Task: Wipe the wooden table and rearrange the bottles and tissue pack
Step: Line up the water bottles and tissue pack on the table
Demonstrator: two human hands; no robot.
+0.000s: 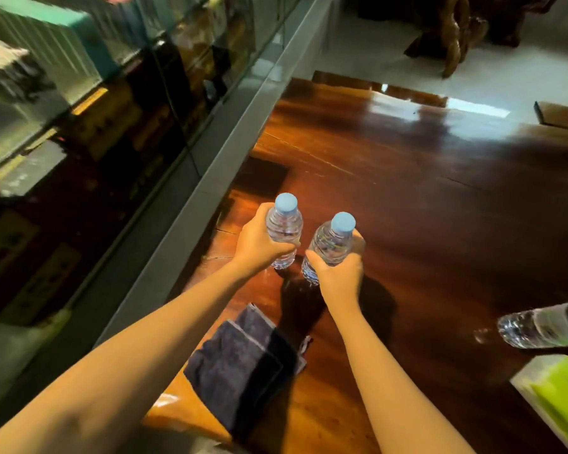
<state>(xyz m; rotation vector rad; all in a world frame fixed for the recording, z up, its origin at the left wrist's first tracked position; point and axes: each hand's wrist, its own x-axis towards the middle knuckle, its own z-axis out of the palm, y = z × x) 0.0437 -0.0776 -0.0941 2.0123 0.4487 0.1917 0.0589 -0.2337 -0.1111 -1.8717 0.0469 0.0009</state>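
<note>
Two clear water bottles with pale blue caps stand close together near the left edge of the glossy wooden table (423, 208). My left hand (259, 245) grips the left bottle (284, 226) around its middle. My right hand (340, 273) grips the right bottle (332, 244), which tilts slightly. A folded dark grey cloth (243, 362) lies on the table under my left forearm. A third clear bottle (541, 326) lies on its side at the right edge. The green and white tissue pack (558, 391) sits at the lower right, partly cut off.
A glass display cabinet with a metal frame (230, 132) runs along the table's left side. A cardboard piece (561, 116) lies at the far right. Beyond the table is white tiled floor with dark carved wooden furniture (453, 31).
</note>
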